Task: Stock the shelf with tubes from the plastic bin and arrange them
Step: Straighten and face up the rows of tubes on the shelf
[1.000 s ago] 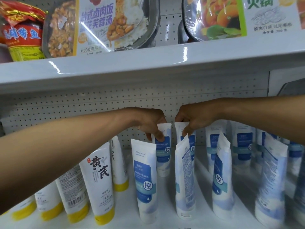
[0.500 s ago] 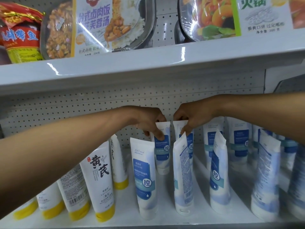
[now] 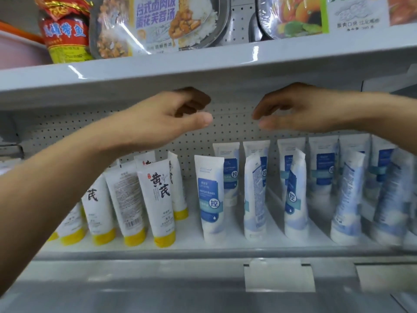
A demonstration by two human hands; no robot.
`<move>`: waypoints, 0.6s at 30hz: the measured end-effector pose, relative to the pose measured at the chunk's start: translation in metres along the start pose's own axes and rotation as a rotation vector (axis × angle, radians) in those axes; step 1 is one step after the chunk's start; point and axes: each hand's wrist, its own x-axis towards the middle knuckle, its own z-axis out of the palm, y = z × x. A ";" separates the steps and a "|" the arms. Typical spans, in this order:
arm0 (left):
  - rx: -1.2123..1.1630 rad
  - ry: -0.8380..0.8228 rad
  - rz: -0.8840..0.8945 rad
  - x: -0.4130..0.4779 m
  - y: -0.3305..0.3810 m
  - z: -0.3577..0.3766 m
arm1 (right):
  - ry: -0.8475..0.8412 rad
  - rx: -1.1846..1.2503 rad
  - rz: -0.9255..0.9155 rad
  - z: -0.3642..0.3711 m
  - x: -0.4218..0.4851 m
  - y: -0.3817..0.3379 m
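Tubes stand cap-down in rows on the shelf, in front of a perforated back panel.

At the left, the yellow-capped tubes form a tight group. They have white bodies with black characters, and several lean toward the right. One shows its barcode side.

The left hand hovers above this group, clear of every tube and just under the upper shelf. Its fingers are loosely curled, the thumb extends toward the right, and it has hold of nothing.

From the centre rightward, the blue-and-white tubes stand in files running front to back, with gaps between the files. The front ones lean slightly, and the second front tube is turned to show its printed back. Those at the far right are blurred.

The right hand hovers above these files, level with the left hand and well apart from it, touching no tube. Its fingers are half curled with the thumb below them, grasping nothing.

On the upper shelf, left to right, are a red packet, a film-covered meal tray and a second meal tray. A blank label holder sits on the front rail below the blue-and-white tubes.
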 end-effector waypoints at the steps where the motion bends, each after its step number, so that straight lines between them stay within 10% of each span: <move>1: -0.051 0.054 0.011 -0.010 0.003 0.001 | 0.036 -0.009 -0.009 -0.001 -0.009 -0.008; 11: -0.254 0.275 -0.066 -0.081 0.005 0.087 | 0.625 0.103 -0.034 0.051 -0.071 -0.068; 18: -0.289 0.257 -0.125 -0.101 -0.003 0.140 | 0.584 0.249 0.282 0.136 -0.090 -0.091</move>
